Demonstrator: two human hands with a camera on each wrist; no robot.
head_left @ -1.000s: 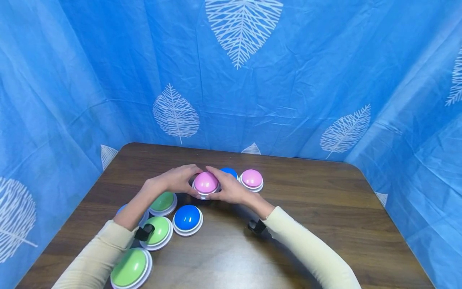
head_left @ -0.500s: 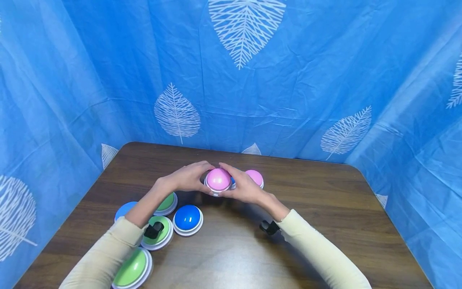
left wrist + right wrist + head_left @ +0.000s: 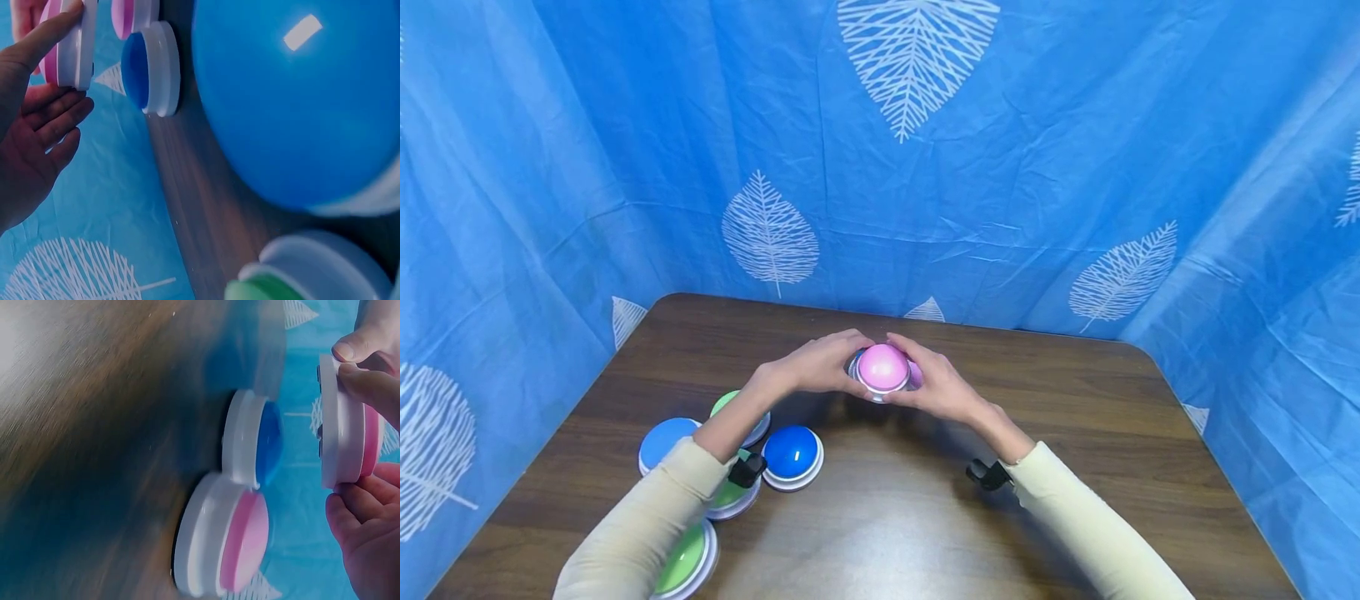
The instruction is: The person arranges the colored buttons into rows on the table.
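A pink domed push button with a white base is held between both hands, raised over the table; dark feet show on its underside in the right wrist view. My left hand grips its left side, thumb and fingers at the white base. From the right, my right hand holds the same base. Behind and below it on the table stand a blue button and a second pink button, side by side. In the head view the held button and the hands hide most of these two.
Another blue button stands left of centre on the wooden table. Several green buttons and a lighter blue button lie around the left forearm, which partly covers them. A blue curtain with white leaf prints hangs around the table's far sides.
Both hands have carried the pink button to the right and slightly away, over the blue and pink pair. The left forearm now uncovers more of the lighter blue button.
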